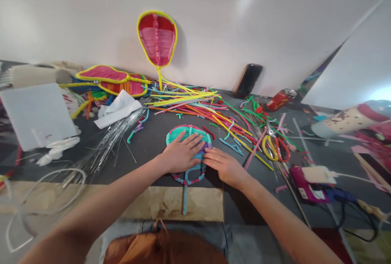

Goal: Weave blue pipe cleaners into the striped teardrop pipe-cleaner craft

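Observation:
A leaf-shaped pipe-cleaner piece (174, 135) lies flat on the dark table, its upper part filled with teal and purple rows inside a pink and teal rim. Lower down the frame shows gaps, and a blue stem points toward me. My left hand (182, 152) rests flat across the filled part, fingers spread, covering much of it. At the piece's right edge, the fingertips of my right hand (226, 167) touch the rim, the fingers stretched out side by side. Neither hand grips anything that I can see.
Loose pipe cleaners (186, 101) spread behind the piece. Scissors (275, 148), a soda can (281, 99) and a power bank (301, 182) stand or lie rightward. A phone (249, 80) and a finished pink leaf (157, 40) lean on the back wall. Silver wires (117, 135) fan out leftward.

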`<state>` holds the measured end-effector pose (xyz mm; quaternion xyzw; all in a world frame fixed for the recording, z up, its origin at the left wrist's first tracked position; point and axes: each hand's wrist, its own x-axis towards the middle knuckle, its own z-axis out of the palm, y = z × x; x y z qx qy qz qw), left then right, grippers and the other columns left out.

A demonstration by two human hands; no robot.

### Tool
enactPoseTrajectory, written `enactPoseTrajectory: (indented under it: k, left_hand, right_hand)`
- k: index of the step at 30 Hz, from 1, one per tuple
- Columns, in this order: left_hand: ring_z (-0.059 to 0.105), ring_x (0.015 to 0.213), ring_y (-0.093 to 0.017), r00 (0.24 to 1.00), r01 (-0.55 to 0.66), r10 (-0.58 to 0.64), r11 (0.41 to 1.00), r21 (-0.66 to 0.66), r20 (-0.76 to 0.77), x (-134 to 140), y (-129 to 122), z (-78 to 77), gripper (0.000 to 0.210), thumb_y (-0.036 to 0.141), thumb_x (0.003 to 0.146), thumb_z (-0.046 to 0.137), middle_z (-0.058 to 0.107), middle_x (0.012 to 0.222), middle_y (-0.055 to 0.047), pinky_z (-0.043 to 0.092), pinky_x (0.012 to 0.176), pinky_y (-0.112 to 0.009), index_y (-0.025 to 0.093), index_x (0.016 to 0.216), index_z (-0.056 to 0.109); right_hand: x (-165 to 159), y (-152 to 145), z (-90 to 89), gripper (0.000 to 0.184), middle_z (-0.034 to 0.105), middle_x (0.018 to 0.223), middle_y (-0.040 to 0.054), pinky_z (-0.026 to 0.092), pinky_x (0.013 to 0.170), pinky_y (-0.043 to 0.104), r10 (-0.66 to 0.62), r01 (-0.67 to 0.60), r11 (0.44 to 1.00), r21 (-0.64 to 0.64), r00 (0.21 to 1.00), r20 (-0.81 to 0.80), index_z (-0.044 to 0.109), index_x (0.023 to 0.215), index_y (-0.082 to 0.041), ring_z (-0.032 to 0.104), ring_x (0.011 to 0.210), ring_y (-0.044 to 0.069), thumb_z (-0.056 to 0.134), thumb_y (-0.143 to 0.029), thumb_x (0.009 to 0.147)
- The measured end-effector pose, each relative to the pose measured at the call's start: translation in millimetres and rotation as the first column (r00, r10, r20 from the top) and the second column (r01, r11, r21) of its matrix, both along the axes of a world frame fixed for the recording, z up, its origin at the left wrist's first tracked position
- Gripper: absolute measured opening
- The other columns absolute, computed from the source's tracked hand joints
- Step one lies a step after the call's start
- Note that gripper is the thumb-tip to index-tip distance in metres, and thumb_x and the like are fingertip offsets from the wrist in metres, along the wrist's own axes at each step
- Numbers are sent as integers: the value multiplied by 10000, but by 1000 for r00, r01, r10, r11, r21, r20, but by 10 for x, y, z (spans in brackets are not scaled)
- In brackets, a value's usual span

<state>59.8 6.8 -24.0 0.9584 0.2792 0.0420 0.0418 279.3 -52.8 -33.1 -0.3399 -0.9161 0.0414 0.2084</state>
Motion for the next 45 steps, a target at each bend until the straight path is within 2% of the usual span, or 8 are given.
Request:
enactPoseTrajectory:
  k: [5, 12, 21, 25, 31, 37, 41, 45]
  left_hand:
    - [257, 1392, -240, 1000, -4, 4, 1000, 13, 22, -9, -6, 20, 586, 530, 937, 262, 368, 1480, -78, 104, 1130, -477, 192, 1399, 385]
    - [263, 1389, -258, 1000, -5, 5, 1000, -11, 12, 4, -17, 46, 575, 500, 934, 314, 361, 1482, -87, 138, 1121, -507, 181, 1409, 367]
    - [242, 1398, -251, 1000, -10, 10, 1000, -21, -7, 0, -21, 63, 581, 520, 927, 313, 345, 1491, -80, 71, 1133, -481, 211, 1417, 354]
    - [229, 1402, -256, 1000, -23, 23, 999, -29, 7, -4, -21, 36, 597, 535, 923, 312, 355, 1487, -73, 59, 1134, -485, 213, 1424, 343]
    - [250, 1392, -270, 999, -23, 24, 999, -28, 37, -7, -24, 20, 589, 522, 923, 326, 383, 1472, -82, 111, 1130, -501, 206, 1419, 356]
    - [252, 1390, -283, 999, -38, 37, 998, 51, 33, -18, -34, 11, 658, 556, 892, 371, 366, 1477, -122, 127, 1133, -490, 158, 1415, 361]
    - [239, 1392, -298, 998, -41, 39, 997, 64, 39, -18, -16, -19, 664, 553, 890, 368, 367, 1474, -128, 113, 1132, -498, 150, 1418, 359]
    - [239, 1396, -279, 998, -47, 45, 998, 47, 38, -21, -18, -38, 671, 574, 894, 326, 365, 1477, -120, 100, 1135, -488, 160, 1422, 347]
  right_hand:
    - [63, 19, -3, 434, 685, 1125, 68, 422, 1052, 389, 4, -5, 1000, -28, 1000, -30, 676, 1068, -171, 531, 1208, 180, 350, 10, 845]
    - [32, -67, 115, 508, 664, 1186, 33, 396, 1071, 401, 55, -52, 997, -52, 996, 68, 651, 1146, -229, 498, 1244, 181, 366, 13, 804]
    - [65, -52, 110, 499, 664, 1182, 43, 424, 1049, 353, 22, -21, 993, -117, 1000, 10, 664, 1110, -183, 528, 1213, 156, 328, 14, 798]
    - [94, 77, 126, 525, 600, 1278, 87, 424, 1050, 383, -40, 43, 999, -23, 993, 113, 593, 1227, -141, 504, 1239, 193, 339, 14, 793]
    - [1, 57, 13, 490, 625, 1237, 120, 362, 1084, 470, -129, 122, 991, 53, 979, 160, 618, 1197, -130, 513, 1229, 248, 391, 5, 784]
    - [73, 169, 115, 589, 594, 1286, 84, 418, 1052, 400, -103, 122, 987, -102, 979, 176, 580, 1249, -152, 500, 1244, 195, 359, 25, 732]
    - [13, 294, 192, 600, 489, 1386, 133, 343, 1098, 448, -218, 244, 968, -63, 936, 278, 510, 1313, -97, 387, 1330, 243, 386, 25, 739]
    - [-122, 343, 158, 477, 529, 1336, 179, 332, 1088, 480, -265, 297, 952, -73, 920, 288, 566, 1247, -63, 415, 1306, 291, 421, -29, 794]
